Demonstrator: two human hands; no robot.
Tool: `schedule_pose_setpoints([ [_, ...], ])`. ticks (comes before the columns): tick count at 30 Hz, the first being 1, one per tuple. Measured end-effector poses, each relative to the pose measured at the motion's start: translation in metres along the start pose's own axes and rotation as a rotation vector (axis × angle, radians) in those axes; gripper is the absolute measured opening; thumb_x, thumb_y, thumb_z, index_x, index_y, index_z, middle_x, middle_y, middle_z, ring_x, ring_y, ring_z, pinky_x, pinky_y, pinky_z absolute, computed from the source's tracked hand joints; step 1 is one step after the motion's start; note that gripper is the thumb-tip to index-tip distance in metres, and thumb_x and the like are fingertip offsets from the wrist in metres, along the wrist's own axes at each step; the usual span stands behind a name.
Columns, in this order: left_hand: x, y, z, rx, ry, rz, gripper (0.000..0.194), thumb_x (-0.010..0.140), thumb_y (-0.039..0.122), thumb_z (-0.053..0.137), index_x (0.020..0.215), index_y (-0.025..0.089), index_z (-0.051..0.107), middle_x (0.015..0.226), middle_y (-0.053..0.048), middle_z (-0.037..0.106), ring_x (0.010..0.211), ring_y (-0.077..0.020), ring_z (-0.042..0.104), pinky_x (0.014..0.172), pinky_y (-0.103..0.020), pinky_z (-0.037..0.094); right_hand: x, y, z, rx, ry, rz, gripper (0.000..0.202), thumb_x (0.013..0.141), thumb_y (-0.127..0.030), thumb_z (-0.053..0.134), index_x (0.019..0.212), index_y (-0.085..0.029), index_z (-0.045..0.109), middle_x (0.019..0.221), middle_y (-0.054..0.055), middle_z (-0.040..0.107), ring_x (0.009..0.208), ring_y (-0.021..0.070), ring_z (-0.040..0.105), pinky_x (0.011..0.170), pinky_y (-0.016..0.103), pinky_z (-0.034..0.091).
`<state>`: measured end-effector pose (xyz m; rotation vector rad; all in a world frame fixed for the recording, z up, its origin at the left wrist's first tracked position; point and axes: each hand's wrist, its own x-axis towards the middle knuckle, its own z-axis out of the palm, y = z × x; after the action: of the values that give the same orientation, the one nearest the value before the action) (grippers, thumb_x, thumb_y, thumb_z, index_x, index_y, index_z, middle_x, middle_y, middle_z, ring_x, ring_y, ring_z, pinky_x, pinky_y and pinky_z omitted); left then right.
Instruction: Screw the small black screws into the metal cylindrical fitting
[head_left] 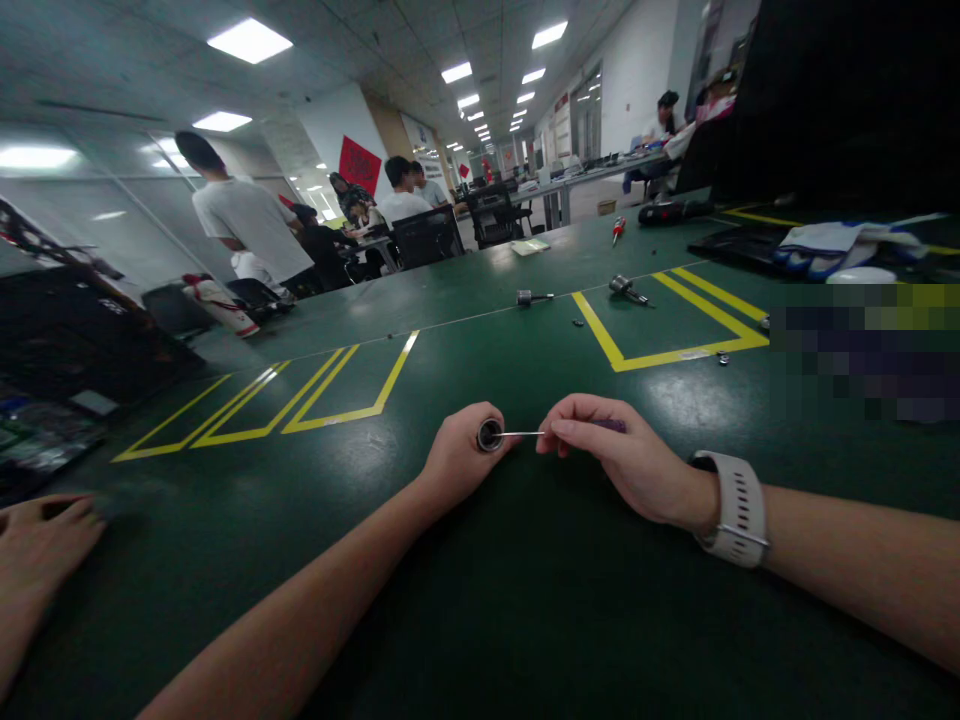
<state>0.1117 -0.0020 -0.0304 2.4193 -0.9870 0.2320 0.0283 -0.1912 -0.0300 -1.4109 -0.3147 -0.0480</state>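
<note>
My left hand (463,452) is closed around a round metal part (490,436), a short hollow cylinder with its dark open end towards me. My right hand (615,450), with a pale watch strap at the wrist, pinches a thin screwdriver (609,425) with a purple handle. The screwdriver's slim shaft points left, and its tip is at the mouth of the cylinder; how deep it reaches, I cannot tell. Both hands are just above the green table (465,600). Beyond them lie two metal chuck-like parts with shafts, one on the left (534,297) and one on the right (630,290).
Another person's hand (45,545) rests at the table's left. Small metal pieces (722,358) lie near yellow tape outlines (619,362). Farther off are a red screwdriver (618,231), a notepad (529,246) and white-and-blue gloves (847,245). A pixelated patch covers the right. People sit and stand behind.
</note>
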Motion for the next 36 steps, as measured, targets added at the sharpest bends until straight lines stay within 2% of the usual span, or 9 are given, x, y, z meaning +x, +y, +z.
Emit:
schedule_pose_setpoints([
  [4, -0.001, -0.001, 0.001, 0.042, -0.002, 0.029, 0.014, 0.075, 0.027, 0.06, 0.067, 0.018, 0.051, 0.064, 0.002, 0.054, 0.058, -0.0121, 0.049, 0.053, -0.024, 0.036, -0.002, -0.004, 0.002, -0.221, -0.037, -0.02, 0.016, 0.087, -0.029, 0.052, 0.085, -0.017, 0.062, 0.084, 0.003, 0.062, 0.08, 0.0162, 0.056, 0.073, 0.031, 0.042],
  [10, -0.002, 0.002, 0.002, 0.194, -0.035, 0.173, 0.012, 0.08, 0.021, 0.052, 0.069, 0.018, 0.052, 0.066, 0.0, 0.052, 0.061, -0.0138, 0.048, 0.055, -0.026, 0.034, -0.006, -0.014, 0.011, -0.541, -0.03, -0.124, 0.012, 0.083, -0.022, 0.051, 0.082, -0.016, 0.062, 0.081, 0.005, 0.06, 0.077, 0.0178, 0.055, 0.071, 0.034, 0.042],
  [13, -0.003, 0.003, 0.002, 0.221, -0.051, 0.225, 0.014, 0.081, 0.02, 0.051, 0.068, 0.017, 0.052, 0.066, -0.001, 0.051, 0.062, -0.0145, 0.048, 0.056, -0.026, 0.034, -0.004, -0.013, 0.009, -0.45, -0.036, -0.071, 0.014, 0.083, -0.023, 0.051, 0.08, -0.016, 0.063, 0.079, 0.004, 0.061, 0.076, 0.0175, 0.056, 0.071, 0.033, 0.042],
  [17, -0.004, 0.002, 0.0, 0.118, -0.034, 0.254, 0.015, 0.082, 0.02, 0.051, 0.067, 0.017, 0.05, 0.065, 0.0, 0.05, 0.061, -0.0135, 0.047, 0.056, -0.026, 0.034, 0.001, -0.006, 0.003, -0.081, -0.001, 0.062, 0.015, 0.083, -0.024, 0.053, 0.077, -0.017, 0.064, 0.078, 0.003, 0.065, 0.08, 0.0174, 0.06, 0.078, 0.034, 0.042],
  [20, -0.003, -0.001, 0.0, 0.021, -0.034, 0.277, 0.014, 0.081, 0.019, 0.052, 0.067, 0.018, 0.048, 0.066, 0.001, 0.049, 0.061, -0.0123, 0.047, 0.056, -0.024, 0.035, 0.004, -0.001, 0.002, 0.067, 0.002, 0.115, 0.015, 0.081, -0.022, 0.053, 0.075, -0.016, 0.065, 0.076, 0.003, 0.066, 0.08, 0.0178, 0.061, 0.081, 0.035, 0.041],
  [23, -0.003, -0.001, 0.001, 0.008, -0.031, 0.278, 0.013, 0.08, 0.017, 0.052, 0.068, 0.018, 0.047, 0.066, 0.002, 0.048, 0.06, -0.0117, 0.046, 0.055, -0.024, 0.034, 0.002, -0.002, 0.001, 0.029, -0.014, 0.063, 0.015, 0.083, -0.024, 0.052, 0.077, -0.017, 0.065, 0.078, 0.003, 0.066, 0.082, 0.0179, 0.06, 0.082, 0.035, 0.041],
  [29, -0.002, 0.003, 0.002, 0.16, -0.049, 0.243, 0.014, 0.08, 0.017, 0.052, 0.067, 0.017, 0.049, 0.065, 0.001, 0.048, 0.061, -0.0135, 0.046, 0.055, -0.025, 0.033, -0.007, -0.015, 0.008, -0.46, 0.003, -0.101, 0.017, 0.084, -0.025, 0.049, 0.079, -0.018, 0.063, 0.077, 0.003, 0.06, 0.075, 0.0177, 0.055, 0.07, 0.033, 0.041],
  [31, -0.003, 0.005, 0.002, 0.224, -0.063, 0.25, 0.014, 0.081, 0.017, 0.05, 0.067, 0.017, 0.05, 0.065, 0.0, 0.049, 0.062, -0.0145, 0.047, 0.056, -0.027, 0.033, -0.007, -0.017, 0.01, -0.536, -0.002, -0.121, 0.016, 0.083, -0.024, 0.05, 0.077, -0.018, 0.063, 0.076, 0.004, 0.06, 0.074, 0.0181, 0.055, 0.069, 0.034, 0.041],
  [36, -0.004, 0.005, 0.0, 0.236, -0.08, 0.276, 0.013, 0.082, 0.016, 0.05, 0.068, 0.017, 0.052, 0.066, 0.0, 0.05, 0.062, -0.0143, 0.047, 0.057, -0.027, 0.034, -0.001, -0.012, 0.006, -0.287, -0.014, 0.013, 0.019, 0.083, -0.025, 0.049, 0.074, -0.017, 0.064, 0.075, 0.003, 0.063, 0.075, 0.0176, 0.057, 0.072, 0.033, 0.042],
])
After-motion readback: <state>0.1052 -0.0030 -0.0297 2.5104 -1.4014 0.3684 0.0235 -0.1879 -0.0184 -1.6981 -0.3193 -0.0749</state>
